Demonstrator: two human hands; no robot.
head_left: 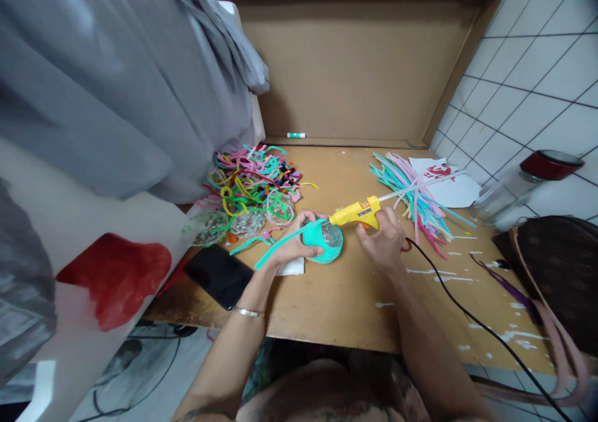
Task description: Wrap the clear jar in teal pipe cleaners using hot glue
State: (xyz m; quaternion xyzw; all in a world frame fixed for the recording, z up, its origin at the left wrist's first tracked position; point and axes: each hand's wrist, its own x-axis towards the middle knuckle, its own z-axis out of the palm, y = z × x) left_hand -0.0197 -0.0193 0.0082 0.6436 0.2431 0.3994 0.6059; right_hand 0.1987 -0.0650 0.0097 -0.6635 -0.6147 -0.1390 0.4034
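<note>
Item: small glass cup (326, 242) on the counter (336, 297), half-wrapped in teal pipe cleaner (280, 242), likely light, fragile, slippery; your left hand (299, 241) cups its side, right hand (383, 238) clamped on the glue gun (357, 213).

Glue gun (359, 213) yellow, black cord (471, 320). Small cup (324, 242) wrapped in teal pipe cleaner (279, 244). Pipe cleaner pile (252, 179) multicolour. Phone (218, 275) black. Worktop (346, 303) tan with white smears. Jar lid (551, 164) dark red.

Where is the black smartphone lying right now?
In the head view, the black smartphone lies on the wooden table's near-left edge, just left of the left hand.
</note>
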